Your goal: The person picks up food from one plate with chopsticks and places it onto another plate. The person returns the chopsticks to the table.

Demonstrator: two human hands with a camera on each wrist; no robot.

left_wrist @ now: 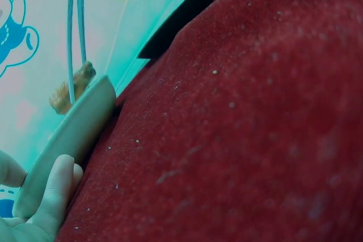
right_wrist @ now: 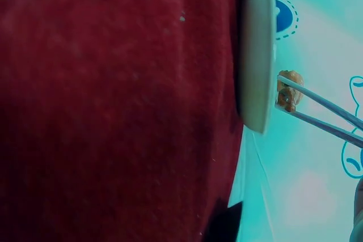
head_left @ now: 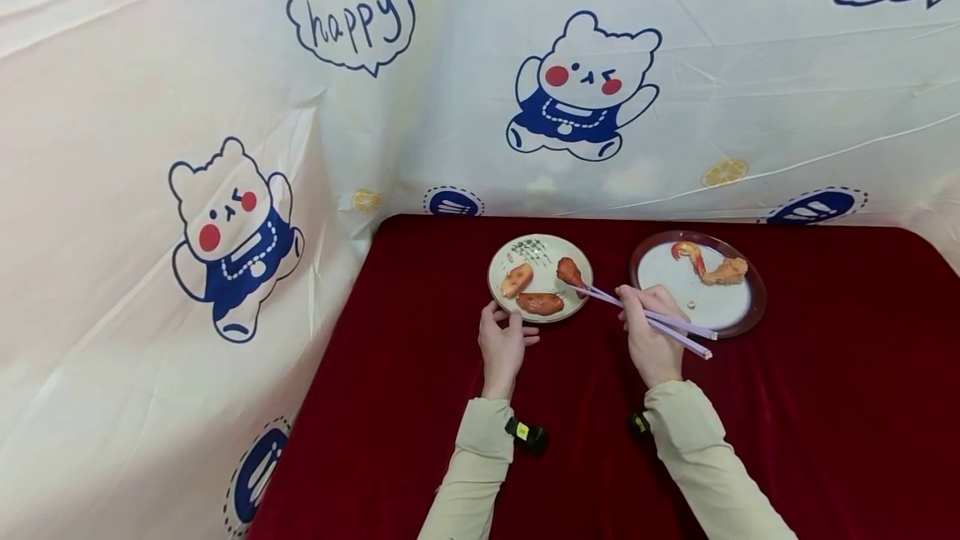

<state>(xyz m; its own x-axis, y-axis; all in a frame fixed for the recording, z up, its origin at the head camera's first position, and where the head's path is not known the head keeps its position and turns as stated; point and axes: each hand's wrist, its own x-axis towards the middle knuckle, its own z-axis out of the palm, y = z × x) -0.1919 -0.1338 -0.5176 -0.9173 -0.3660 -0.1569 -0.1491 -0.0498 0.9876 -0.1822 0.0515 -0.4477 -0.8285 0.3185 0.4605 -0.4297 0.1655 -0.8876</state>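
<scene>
A cream plate (head_left: pixel 543 280) is gripped at its near left rim by my left hand (head_left: pixel 501 352), thumb at the edge and fingers along the outer side. My right hand (head_left: pixel 654 342) holds a pair of pale chopsticks (head_left: pixel 693 327). Their tips are at a browned chicken drumstick (head_left: pixel 570 272) at the plate's right side. In the right wrist view the drumstick (right_wrist: pixel 292 86) shows between the tips, just above the plate's rim (right_wrist: pixel 258 55). A glossy brown sausage (head_left: pixel 540 303) and a pale orange-edged piece of food (head_left: pixel 517 280) also lie on the cream plate.
A brown-rimmed plate (head_left: pixel 759 297) stands to the right, partly behind my right hand. On it are a shrimp (head_left: pixel 688 253), a fried chicken piece (head_left: pixel 727 272) and a small crumb. Dark red cloth (head_left: pixel 420 357) covers the table; printed white fabric (head_left: pixel 465 107) hangs behind and left.
</scene>
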